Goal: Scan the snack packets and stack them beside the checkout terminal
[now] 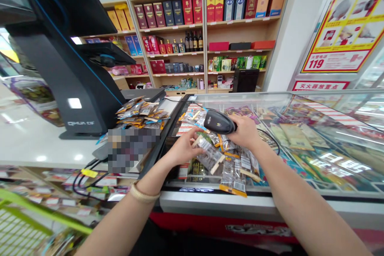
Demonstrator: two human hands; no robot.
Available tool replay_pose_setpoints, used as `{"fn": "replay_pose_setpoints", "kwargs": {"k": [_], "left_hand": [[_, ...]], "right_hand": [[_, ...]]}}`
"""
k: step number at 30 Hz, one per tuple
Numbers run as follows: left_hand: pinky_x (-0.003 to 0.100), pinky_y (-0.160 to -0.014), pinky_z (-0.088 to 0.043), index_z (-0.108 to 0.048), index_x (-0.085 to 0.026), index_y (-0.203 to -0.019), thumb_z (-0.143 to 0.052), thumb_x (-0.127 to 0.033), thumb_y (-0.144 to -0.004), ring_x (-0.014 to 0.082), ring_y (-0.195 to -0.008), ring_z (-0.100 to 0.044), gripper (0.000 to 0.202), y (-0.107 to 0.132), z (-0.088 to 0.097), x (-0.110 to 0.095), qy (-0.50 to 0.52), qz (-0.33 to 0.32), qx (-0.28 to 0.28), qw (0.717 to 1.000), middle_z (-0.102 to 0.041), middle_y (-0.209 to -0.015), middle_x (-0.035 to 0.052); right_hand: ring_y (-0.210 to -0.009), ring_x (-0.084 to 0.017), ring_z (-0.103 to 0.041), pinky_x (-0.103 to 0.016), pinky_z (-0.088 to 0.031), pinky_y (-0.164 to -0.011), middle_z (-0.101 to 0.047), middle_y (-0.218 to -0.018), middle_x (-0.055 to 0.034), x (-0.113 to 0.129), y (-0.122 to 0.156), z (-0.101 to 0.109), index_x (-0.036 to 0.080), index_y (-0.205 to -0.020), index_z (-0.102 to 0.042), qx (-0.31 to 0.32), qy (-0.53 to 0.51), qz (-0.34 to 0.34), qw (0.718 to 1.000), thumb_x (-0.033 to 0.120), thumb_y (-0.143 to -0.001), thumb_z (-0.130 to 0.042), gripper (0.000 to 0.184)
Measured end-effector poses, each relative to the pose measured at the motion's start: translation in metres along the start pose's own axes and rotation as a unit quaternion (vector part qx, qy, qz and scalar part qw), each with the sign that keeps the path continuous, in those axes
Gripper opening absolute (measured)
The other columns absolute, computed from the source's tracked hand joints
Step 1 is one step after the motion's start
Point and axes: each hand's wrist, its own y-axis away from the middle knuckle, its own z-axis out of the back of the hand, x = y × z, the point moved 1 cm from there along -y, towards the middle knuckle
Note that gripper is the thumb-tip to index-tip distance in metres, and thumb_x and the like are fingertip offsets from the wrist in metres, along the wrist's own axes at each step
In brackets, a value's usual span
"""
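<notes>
Head view, only one available. Left hand point(187, 148): thumb and fingers close together, pinching one end of a clear packet point(208, 155) with pale strips at its ends; the packet is tilted above the glass-topped case point(222, 199). Right hand point(246, 131): wrapped around the grip of a black scanner point(219, 122), its nose pointing leftward, above and beside the held packet; its cable point(275, 144) shows behind the right wrist.

Location of goods: loose packets point(234, 178) lie overlapping on the case top, under and around both hands, some with barcodes uppermost. A heap of packets point(144, 113) sits to the left, on the counter point(18, 144) beside the till stand point(87, 72). Contents of the green basket point(27, 200), lower left, are too blurred to identify.

Progress (judgement): work with the scanner appears partway along. One packet is in hand, and several on the case seem not yet dealt with. The heap by the stand may be the finished share, or the reverse; direction cannot be told. Whether the held packet has been read: no indication visible, count of remaining pieces uncertain owing to overlap
</notes>
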Motion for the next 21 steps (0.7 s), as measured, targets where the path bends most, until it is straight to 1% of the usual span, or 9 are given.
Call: {"fn": "replay_pose_setpoints", "kwargs": {"k": [2,4,6,8,11,16,19,21], "left_hand": [[0.031,-0.069,-0.054,-0.061,-0.017,-0.112,-0.072,-0.028,-0.066,0.0179,-0.075,-0.067,0.048,-0.002,0.01,0.001,0.042,0.02,-0.08,0.996,-0.069,-0.089,0.004],[0.03,-0.069,-0.054,-0.063,-0.016,-0.101,-0.071,-0.031,-0.067,0.0188,-0.076,-0.067,0.038,-0.004,0.019,0.001,0.054,0.025,-0.168,0.984,-0.07,-0.086,0.0042],[0.03,-0.071,-0.054,-0.063,-0.016,-0.097,-0.071,-0.032,-0.066,0.0194,-0.079,-0.067,0.036,-0.004,0.026,0.001,0.052,0.018,-0.242,0.969,-0.07,-0.087,0.0041],[0.03,-0.073,-0.054,-0.063,-0.016,-0.097,-0.071,-0.031,-0.065,0.0196,-0.082,-0.068,0.036,-0.003,0.029,0.0,0.056,0.009,-0.28,0.958,-0.071,-0.092,0.0045],[0.03,-0.073,-0.054,-0.062,-0.017,-0.099,-0.071,-0.031,-0.066,0.0197,-0.082,-0.068,0.038,-0.002,0.03,-0.002,0.07,0.006,-0.289,0.955,-0.071,-0.093,0.0048],[0.03,-0.073,-0.054,-0.062,-0.016,-0.1,-0.071,-0.033,-0.066,0.0199,-0.083,-0.068,0.038,0.0,0.028,-0.004,0.071,0.002,-0.289,0.955,-0.071,-0.094,0.0051],[0.03,-0.074,-0.054,-0.062,-0.016,-0.1,-0.07,-0.032,-0.067,0.0199,-0.084,-0.068,0.037,0.0,0.027,-0.004,0.067,0.0,-0.29,0.955,-0.07,-0.095,0.0055],[0.03,-0.074,-0.054,-0.062,-0.017,-0.1,-0.07,-0.031,-0.067,0.0197,-0.083,-0.067,0.036,0.001,0.029,-0.004,0.058,0.001,-0.29,0.955,-0.07,-0.093,0.0053]], "right_hand": [[-0.083,-0.025,-0.068,-0.031,-0.045,-0.07,-0.075,-0.091,-0.0062,0.0,0.0,0.0,0.023,-0.095,-0.07,-0.006,-0.003,0.001,1.0,0.03,-0.068,-0.062,0.029],[-0.081,-0.024,-0.068,-0.03,-0.045,-0.07,-0.075,-0.089,-0.0061,-0.001,0.001,0.0,0.023,-0.091,-0.07,-0.005,-0.007,0.009,1.0,0.03,-0.068,-0.061,0.026],[-0.079,-0.024,-0.068,-0.03,-0.045,-0.069,-0.075,-0.087,-0.0057,0.0,0.001,0.0,0.023,-0.088,-0.07,0.005,-0.011,0.024,1.0,0.03,-0.069,-0.061,0.022],[-0.081,-0.024,-0.069,-0.03,-0.046,-0.07,-0.075,-0.09,-0.0055,0.001,0.001,0.0,0.023,-0.09,-0.071,0.017,-0.012,0.04,0.999,0.03,-0.069,-0.061,0.024],[-0.086,-0.025,-0.069,-0.031,-0.047,-0.072,-0.076,-0.098,-0.0053,0.004,0.002,0.0,0.025,-0.096,-0.071,0.041,0.0,0.047,0.998,0.03,-0.071,-0.061,0.028],[-0.088,-0.025,-0.07,-0.032,-0.048,-0.072,-0.076,-0.099,-0.0047,0.008,0.001,0.001,0.026,-0.1,-0.072,0.082,0.023,0.028,0.996,0.029,-0.073,-0.06,0.03],[-0.088,-0.025,-0.07,-0.032,-0.048,-0.072,-0.076,-0.099,-0.0042,0.007,0.001,0.001,0.026,-0.1,-0.072,0.086,0.017,0.018,0.996,0.029,-0.072,-0.06,0.03],[-0.089,-0.025,-0.07,-0.032,-0.048,-0.072,-0.076,-0.101,-0.0042,0.006,0.001,0.001,0.026,-0.1,-0.072,0.075,0.012,0.014,0.997,0.03,-0.072,-0.061,0.03]]}}
